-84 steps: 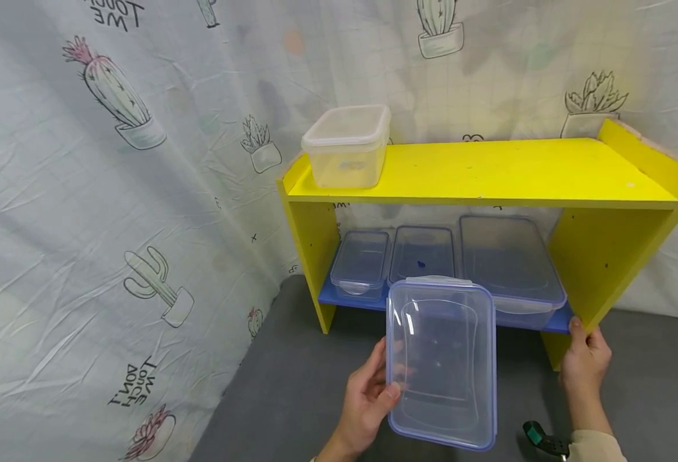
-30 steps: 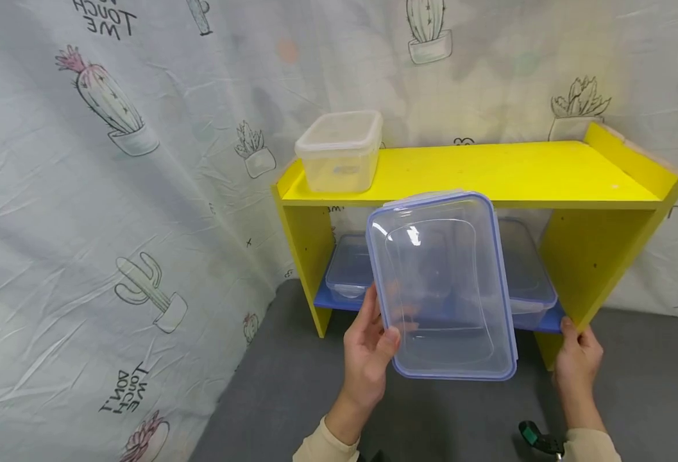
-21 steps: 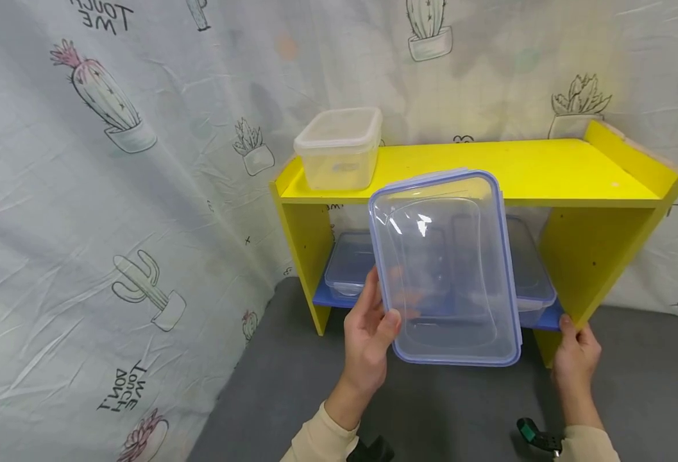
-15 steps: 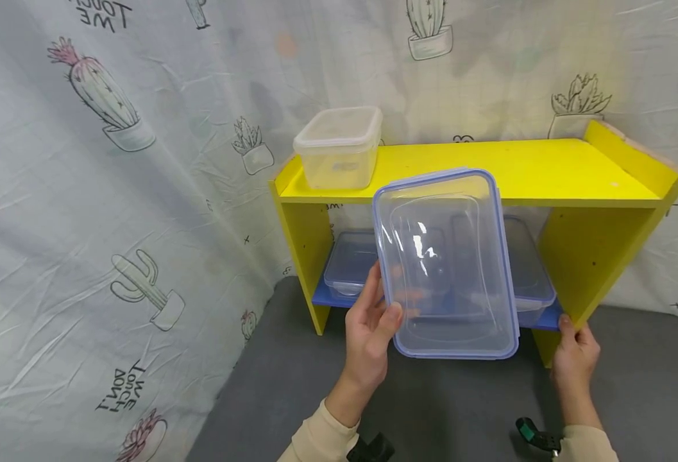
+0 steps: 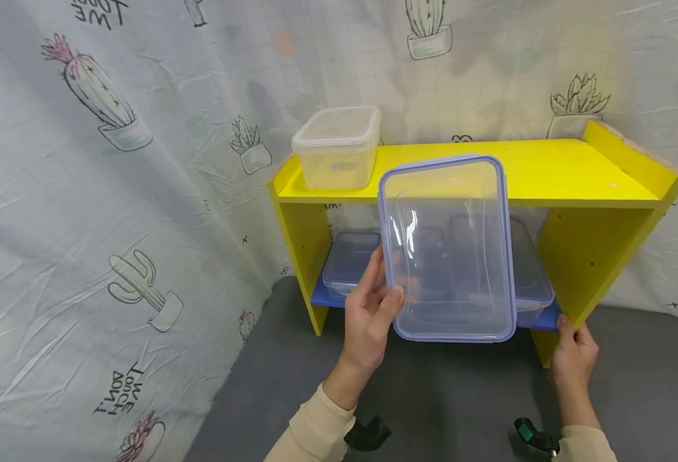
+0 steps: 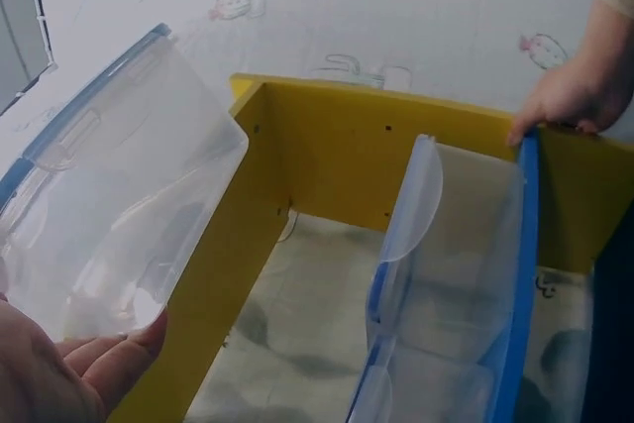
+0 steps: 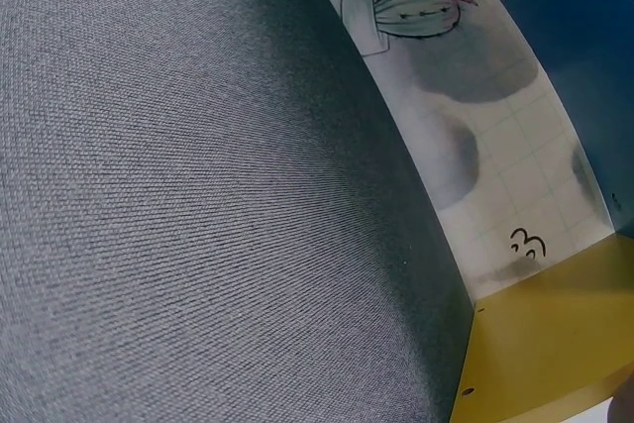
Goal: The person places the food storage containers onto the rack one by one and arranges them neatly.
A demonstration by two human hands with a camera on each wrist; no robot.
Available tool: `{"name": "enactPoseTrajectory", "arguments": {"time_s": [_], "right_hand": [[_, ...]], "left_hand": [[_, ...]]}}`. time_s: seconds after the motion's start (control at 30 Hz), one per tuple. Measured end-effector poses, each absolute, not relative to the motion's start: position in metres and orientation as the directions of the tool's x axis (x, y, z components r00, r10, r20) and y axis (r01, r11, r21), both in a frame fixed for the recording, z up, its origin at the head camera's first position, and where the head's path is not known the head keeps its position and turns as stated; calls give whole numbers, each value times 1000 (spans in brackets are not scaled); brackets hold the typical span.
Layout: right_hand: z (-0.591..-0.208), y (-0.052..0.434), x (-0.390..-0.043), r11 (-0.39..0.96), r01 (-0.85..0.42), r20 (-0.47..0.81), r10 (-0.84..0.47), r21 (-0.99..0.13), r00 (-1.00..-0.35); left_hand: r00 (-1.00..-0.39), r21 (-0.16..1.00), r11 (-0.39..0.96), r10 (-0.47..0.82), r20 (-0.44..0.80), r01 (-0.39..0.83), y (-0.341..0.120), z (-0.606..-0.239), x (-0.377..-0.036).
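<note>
My left hand (image 5: 367, 327) holds a clear lidded food container (image 5: 451, 256) with a blue rim. The thumb lies on its lid and the fingers show through behind it. It is raised upright, slightly tilted, in front of the yellow shelf unit (image 5: 595, 256), overlapping the top board's front edge. In the left wrist view the same container (image 6: 149, 175) stands above the fingers. My right hand (image 5: 572, 359) grips the front edge of the unit's right panel, beside the end of the blue lower board (image 5: 548, 319). In the right wrist view barely a fingertip shows.
On the top board's left end stands a frosted square container (image 5: 341, 154). Blue-lidded containers sit on the lower board: a small one (image 5: 344, 260) at left, a big one (image 5: 529, 269) at right, another seen through the held one. A printed cactus curtain (image 5: 200, 192) hangs behind the grey surface (image 5: 292, 385).
My left hand has lifted the container from below the lower board up to the top board's front edge, tilting it slightly. The right hand stays on the panel.
</note>
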State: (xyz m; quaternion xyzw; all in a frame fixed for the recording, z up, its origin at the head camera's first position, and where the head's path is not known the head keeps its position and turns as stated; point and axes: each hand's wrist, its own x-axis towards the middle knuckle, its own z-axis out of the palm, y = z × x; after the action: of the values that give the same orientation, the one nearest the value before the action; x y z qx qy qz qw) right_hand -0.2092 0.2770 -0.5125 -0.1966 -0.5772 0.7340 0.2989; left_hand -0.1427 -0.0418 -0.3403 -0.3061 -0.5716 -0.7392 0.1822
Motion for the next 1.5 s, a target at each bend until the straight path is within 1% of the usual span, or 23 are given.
{"name": "enactPoseTrajectory", "arguments": {"time_s": [0.27, 0.43, 0.53, 0.63, 0.73, 1.07, 1.17, 1.33, 1.5], "right_hand": [[-514, 274, -207, -147, -208, 59, 665, -967, -744], [-511, 273, -205, -173, -273, 90, 670, -946, -737], [-507, 272, -203, -194, -308, 102, 673, -932, -733], [-503, 270, -200, -201, -313, 100, 674, -928, -732], [-501, 269, -198, -195, -297, 95, 669, -935, -737], [-510, 271, -202, -180, -277, 87, 675, -944, -733], [-511, 272, -203, -179, -272, 84, 673, -945, -734], [-509, 271, -202, -188, -265, 74, 670, -946, -739], [-504, 268, -199, -203, -290, 84, 669, -935, -738]], "left_hand": [[-780, 768, -301, 108, 616, 565, -41, -334, -145], [-810, 813, -225, 131, 571, 537, -41, -323, -146], [-825, 834, -212, 158, 543, 509, -40, -315, -146], [-825, 841, -230, 187, 533, 491, -37, -307, -146], [-822, 841, -219, 197, 535, 495, -35, -302, -147], [-820, 834, -153, 157, 550, 530, -32, -287, -149], [-828, 839, -119, 138, 544, 531, -33, -281, -151], [-835, 843, -17, 124, 536, 538, -37, -267, -157], [-844, 845, 58, 120, 523, 531, -40, -252, -164]]}}
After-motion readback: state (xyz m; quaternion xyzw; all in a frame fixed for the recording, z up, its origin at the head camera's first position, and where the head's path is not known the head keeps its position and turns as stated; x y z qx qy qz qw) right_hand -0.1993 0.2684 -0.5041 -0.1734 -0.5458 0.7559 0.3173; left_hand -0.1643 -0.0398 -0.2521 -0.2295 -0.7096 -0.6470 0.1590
